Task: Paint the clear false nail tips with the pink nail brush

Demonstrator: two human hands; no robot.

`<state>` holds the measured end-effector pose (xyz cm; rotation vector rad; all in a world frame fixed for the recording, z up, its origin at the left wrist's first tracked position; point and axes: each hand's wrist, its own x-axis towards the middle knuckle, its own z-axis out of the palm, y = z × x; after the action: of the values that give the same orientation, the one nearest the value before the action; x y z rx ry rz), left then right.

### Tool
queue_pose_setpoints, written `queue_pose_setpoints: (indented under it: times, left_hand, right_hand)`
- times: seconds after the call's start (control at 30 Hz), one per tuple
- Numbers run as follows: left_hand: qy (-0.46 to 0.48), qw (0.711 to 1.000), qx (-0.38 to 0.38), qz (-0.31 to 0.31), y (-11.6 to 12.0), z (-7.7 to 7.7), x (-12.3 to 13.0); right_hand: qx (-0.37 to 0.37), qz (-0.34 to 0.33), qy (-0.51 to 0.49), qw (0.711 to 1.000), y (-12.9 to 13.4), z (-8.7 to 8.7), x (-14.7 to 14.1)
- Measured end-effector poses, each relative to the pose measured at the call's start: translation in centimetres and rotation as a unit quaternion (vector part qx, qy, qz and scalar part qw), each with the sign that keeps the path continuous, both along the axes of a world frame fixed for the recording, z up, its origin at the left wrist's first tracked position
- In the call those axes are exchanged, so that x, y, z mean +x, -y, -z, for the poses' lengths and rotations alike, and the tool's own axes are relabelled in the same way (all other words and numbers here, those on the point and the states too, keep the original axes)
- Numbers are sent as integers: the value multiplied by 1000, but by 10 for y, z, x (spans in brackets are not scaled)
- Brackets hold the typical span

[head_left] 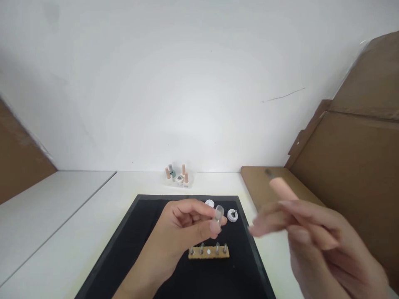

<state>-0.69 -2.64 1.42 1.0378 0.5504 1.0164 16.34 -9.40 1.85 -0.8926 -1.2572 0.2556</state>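
My left hand (190, 226), over the black mat, pinches a small clear false nail (219, 211) between thumb and fingers. At the right, my right hand (324, 241) is closed around a peach-coloured handle (284, 189). A blurred dark brush tip (269, 172) sticks out at its far end, so it looks like a nail polish brush. The brush and the nail are apart. Below my left hand lies a yellow strip (208, 256) with several clear pieces standing on it and a white dot at its middle.
A black mat (249, 272) covers the white table (75, 220). Behind my left hand are a white lid (210, 203) and a round white pot (232, 215) with dark bits. A clear tray (177, 185) holds peach-capped bottles by the wall. Cardboard (358, 153) stands at right.
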Motion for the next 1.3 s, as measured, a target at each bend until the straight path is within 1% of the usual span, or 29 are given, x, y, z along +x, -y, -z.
queue_pose_setpoints:
  times: [0.07,0.17,0.2,0.27,0.33,0.47,0.53,0.63,0.73,0.9,1.07,1.13,1.2,1.3]
  left_hand:
    - [9,999,-26,20,1,-3,3]
    - [26,997,-51,58,3,-5,8]
    - [33,995,-60,70,3,-5,9]
    - [47,992,-74,86,4,-3,9]
    - [47,990,-84,99,2,-1,9]
    - [23,988,-102,115,-1,3,8]
    - [14,988,-100,119,-1,2,9]
    - [11,988,-94,122,-1,-1,11]
    - [17,988,-92,123,0,-3,12]
    - [11,989,-89,121,0,-3,13]
    - [6,989,-85,119,0,-2,14]
    - [5,989,-87,118,0,-2,13]
    - [7,989,-92,117,0,-3,12]
    - [19,988,-98,121,0,-3,11]
  right_hand:
    - [14,14,-30,999,4,-1,3]
    - [18,16,-28,999,6,2,19]
    - [24,1,-19,1000,5,3,26]
    - [59,-54,2,997,1,6,38]
    - [73,-65,8,995,-4,7,43]
    - [80,-44,50,995,-8,5,33]
    - [92,-48,66,992,-8,2,25]
    - [82,-62,84,991,-9,-1,19]
    - [93,-70,105,988,-11,-2,19]
    - [75,-72,114,988,-13,0,23]
    - [106,-98,155,977,-15,2,31]
    - [93,-105,165,976,-15,2,33]
    - [81,-93,159,979,-14,2,33]
    - [91,-80,155,980,-13,4,32]
